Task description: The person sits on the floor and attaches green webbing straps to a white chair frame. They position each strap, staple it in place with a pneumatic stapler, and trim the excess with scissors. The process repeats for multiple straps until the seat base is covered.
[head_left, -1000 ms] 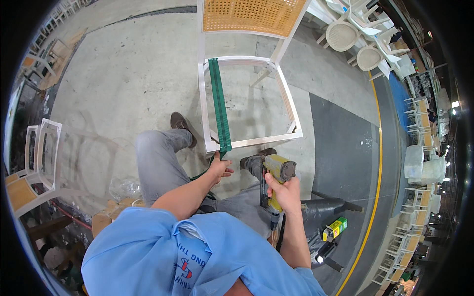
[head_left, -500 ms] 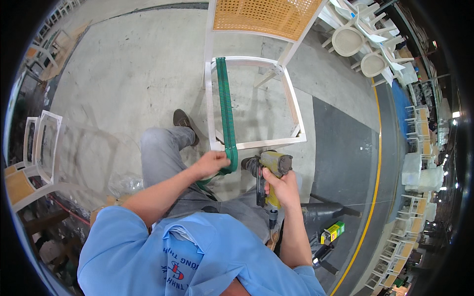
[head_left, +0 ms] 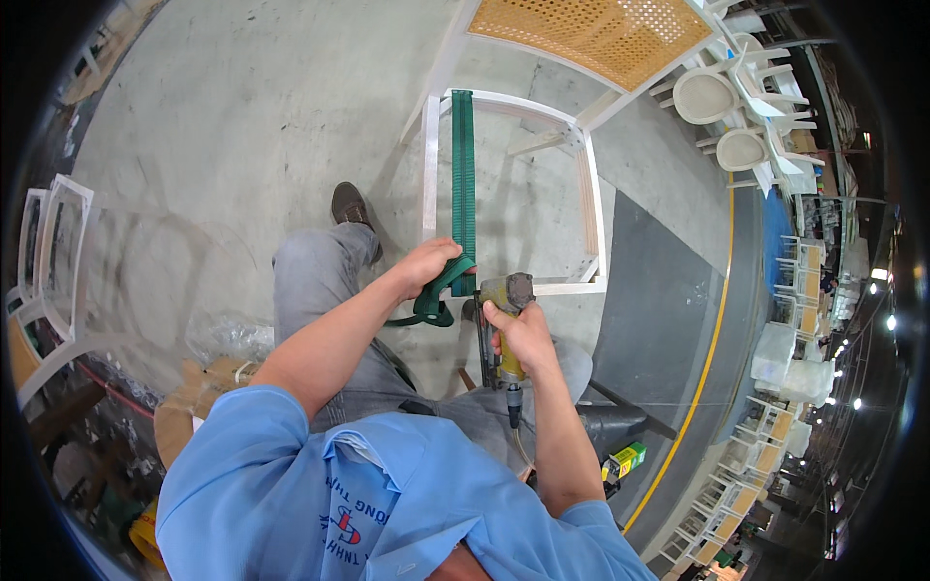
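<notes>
In front of me stands a white chair frame (head_left: 595, 213) with an open seat and a woven cane back (head_left: 591, 37). A green webbing strap (head_left: 463, 165) runs along the left side of the seat opening from the back rail to the front rail. My left hand (head_left: 431, 263) is closed on the strap at the front rail, where it folds over; the loose end hangs in a loop below. My right hand (head_left: 523, 339) grips a yellow, black-sided staple gun (head_left: 508, 290), its head close to the front rail, just right of the fold. An air hose leaves its handle.
At the left is another white chair frame (head_left: 73, 271). Clear plastic wrap (head_left: 228, 337) and cardboard (head_left: 194, 397) lie by my left leg. A green and yellow box (head_left: 625, 460) is at my right. White chairs (head_left: 707, 97) are stacked beyond the yellow floor line (head_left: 712, 353).
My left hand has lifted the strap's loose part and folded it back at the front rail. The staple gun has moved left and forward, nearer the rail. The whole view has shifted slightly.
</notes>
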`<state>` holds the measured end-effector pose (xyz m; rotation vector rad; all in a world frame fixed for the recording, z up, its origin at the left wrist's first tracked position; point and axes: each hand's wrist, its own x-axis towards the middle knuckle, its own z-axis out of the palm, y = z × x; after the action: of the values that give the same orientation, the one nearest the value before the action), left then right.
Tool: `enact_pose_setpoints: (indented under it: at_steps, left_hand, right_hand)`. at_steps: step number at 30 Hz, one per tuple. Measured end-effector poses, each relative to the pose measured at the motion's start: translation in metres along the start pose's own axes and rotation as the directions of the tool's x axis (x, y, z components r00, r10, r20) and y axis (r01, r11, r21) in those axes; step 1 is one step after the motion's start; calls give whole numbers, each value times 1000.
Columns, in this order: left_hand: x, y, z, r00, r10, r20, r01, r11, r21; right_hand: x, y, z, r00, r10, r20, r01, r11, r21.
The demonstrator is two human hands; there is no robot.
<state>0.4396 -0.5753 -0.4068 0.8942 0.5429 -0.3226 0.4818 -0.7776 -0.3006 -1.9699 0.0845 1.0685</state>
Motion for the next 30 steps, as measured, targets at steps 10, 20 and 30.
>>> enact_pose_setpoints:
  at_steps: [10, 20, 30]
  left_hand:
    - [-1, 6, -2, 998, -60, -12, 60, 997, -51]
    - [1, 4, -9, 999, -43, 30, 43, 999, -26]
    - [-2, 6, -14, 997, -35, 72, 39, 998, -51]
  right_hand:
    - [6, -4, 12, 999, 26, -25, -27, 998, -53]
    - [7, -1, 23, 999, 34, -6, -35, 994, -102]
    - [-3, -7, 27, 1000, -5, 10, 6, 997, -79]
